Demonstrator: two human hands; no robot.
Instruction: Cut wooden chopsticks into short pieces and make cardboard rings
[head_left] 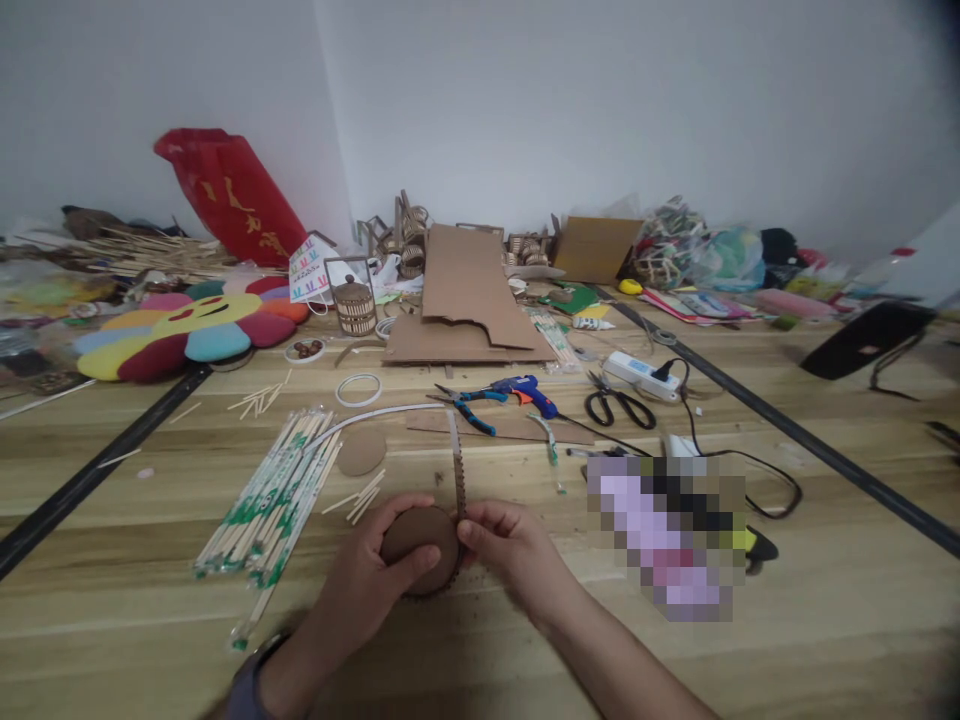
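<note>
My left hand grips a round brown cardboard disc, its thumb on the flat face and its fingers around the edge. At the disc's right side, my right hand pinches a narrow cardboard strip with a toothed edge. The strip's lower part curves round the rim of the disc, while its free end stretches away over the table and bends left as a pale band. Another cardboard disc lies flat beyond my left hand, with a few short sticks beside it.
Packed wooden chopsticks lie at the left. Pliers, a blue glue gun, scissors and a power strip are farther back. Cardboard sheets and a flower cushion stand behind; a blurred-out object is at right.
</note>
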